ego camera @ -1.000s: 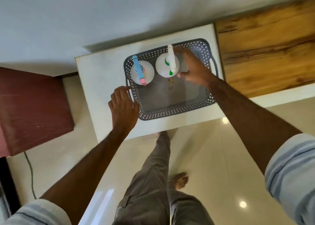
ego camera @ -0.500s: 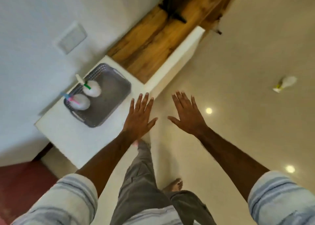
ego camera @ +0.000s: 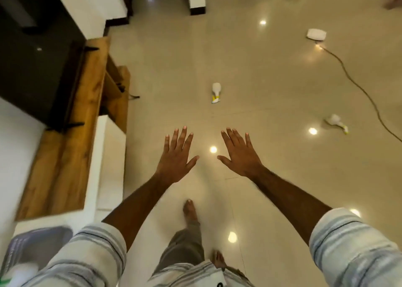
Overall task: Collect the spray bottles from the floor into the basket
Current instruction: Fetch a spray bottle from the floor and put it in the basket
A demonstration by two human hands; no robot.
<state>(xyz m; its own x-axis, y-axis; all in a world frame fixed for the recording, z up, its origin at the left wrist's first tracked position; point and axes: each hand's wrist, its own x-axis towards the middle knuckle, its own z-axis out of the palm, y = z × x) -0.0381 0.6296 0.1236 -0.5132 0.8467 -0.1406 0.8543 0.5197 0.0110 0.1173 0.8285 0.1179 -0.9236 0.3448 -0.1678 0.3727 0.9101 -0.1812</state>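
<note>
Two white spray bottles with yellow triggers lie on the beige tiled floor: one [ego camera: 216,91] ahead of me in the middle, the other [ego camera: 336,122] farther right. My left hand [ego camera: 176,158] and right hand [ego camera: 241,154] are held out flat over the floor, fingers spread, both empty and well short of the bottles. The grey perforated basket [ego camera: 32,241] sits at the bottom left corner on a white ledge, partly hidden by my left sleeve. A white bottle [ego camera: 18,272] stands in it, blurred.
A long wooden bench with a white block [ego camera: 106,160] runs along the left, beside a dark TV unit [ego camera: 28,69]. A cable [ego camera: 356,86] trails across the floor at right from a white device [ego camera: 316,34]. My bare feet [ego camera: 190,210] stand on the tiles.
I have turned away from the basket toward the open floor. My right hand let go of the green-trigger bottle in the basket; both hands now hover empty and spread.
</note>
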